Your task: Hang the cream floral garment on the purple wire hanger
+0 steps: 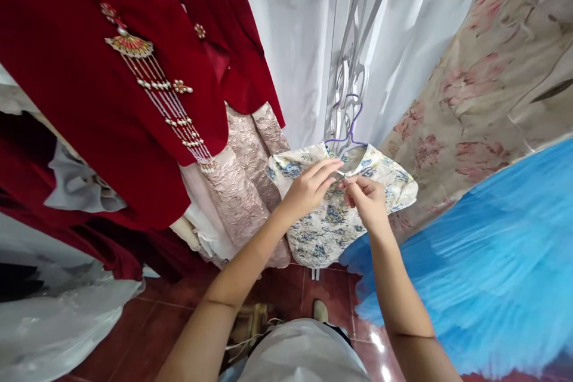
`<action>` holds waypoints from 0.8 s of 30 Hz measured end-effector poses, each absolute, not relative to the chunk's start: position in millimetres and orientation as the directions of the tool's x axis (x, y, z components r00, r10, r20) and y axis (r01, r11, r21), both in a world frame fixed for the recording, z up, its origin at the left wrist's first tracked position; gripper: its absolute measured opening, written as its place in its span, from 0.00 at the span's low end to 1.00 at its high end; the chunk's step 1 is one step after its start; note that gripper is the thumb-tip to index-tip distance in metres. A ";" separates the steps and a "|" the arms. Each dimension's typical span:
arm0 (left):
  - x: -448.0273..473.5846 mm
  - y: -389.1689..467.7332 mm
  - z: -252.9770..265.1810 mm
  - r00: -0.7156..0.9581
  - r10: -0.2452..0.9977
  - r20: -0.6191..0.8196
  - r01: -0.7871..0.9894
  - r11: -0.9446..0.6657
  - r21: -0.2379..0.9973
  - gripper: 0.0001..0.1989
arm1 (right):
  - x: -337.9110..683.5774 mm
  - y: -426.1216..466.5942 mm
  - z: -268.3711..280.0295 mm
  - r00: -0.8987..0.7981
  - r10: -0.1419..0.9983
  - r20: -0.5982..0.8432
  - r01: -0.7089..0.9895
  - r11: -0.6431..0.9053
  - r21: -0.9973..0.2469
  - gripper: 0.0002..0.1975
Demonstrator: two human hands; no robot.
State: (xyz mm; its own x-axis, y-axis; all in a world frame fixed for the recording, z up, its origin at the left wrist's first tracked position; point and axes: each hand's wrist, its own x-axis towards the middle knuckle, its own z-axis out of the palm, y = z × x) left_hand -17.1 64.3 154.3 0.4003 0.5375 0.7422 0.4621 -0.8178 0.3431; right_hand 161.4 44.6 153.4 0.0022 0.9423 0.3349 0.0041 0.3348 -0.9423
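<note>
A short-sleeved white blouse [329,221] with blue and yellow flowers hangs in front of me on a purple hanger [351,131]. My left hand [311,188] reaches in from the left to its round neckline, fingers long and fairly straight, with the thumb below them at the collar edge. My right hand [367,197] is closed in a pinch at the front middle of the same neckline. A small light-coloured bit of trim [347,174] shows between the two hands. What the fingertips hold exactly is hidden.
A dark red jacket [147,89] with beaded ornaments and a pink brocade garment [242,185] hang at the left. At the right are a floral cloth [465,95] and blue tulle [487,250]. White hangers [342,80] crowd behind the blouse. Red tiles [290,292] form the floor.
</note>
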 end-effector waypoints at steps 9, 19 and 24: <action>25.6 71.3 172.3 0.335 0.482 0.810 0.546 -0.800 0.251 0.10 | 175.4 56.2 143.7 0.009 0.930 0.366 0.018 0.366 -0.930 0.16; 16.8 71.4 192.8 -0.152 0.450 0.880 0.492 -0.738 0.463 0.11 | 163.3 57.8 82.9 -0.165 0.967 0.196 0.142 0.220 -0.965 0.17; -63.1 93.7 190.8 -0.182 0.617 0.766 0.401 -0.664 0.630 0.09 | 168.3 29.2 29.0 -0.125 0.991 0.052 0.173 0.074 -0.982 0.18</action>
State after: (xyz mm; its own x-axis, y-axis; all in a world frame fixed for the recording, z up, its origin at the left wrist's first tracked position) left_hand -63.1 93.7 190.8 -0.1824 0.6166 0.7658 0.4014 -0.6643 0.6305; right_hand 168.3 29.2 29.0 -0.1247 0.9908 0.0522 0.1731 0.0736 -0.9821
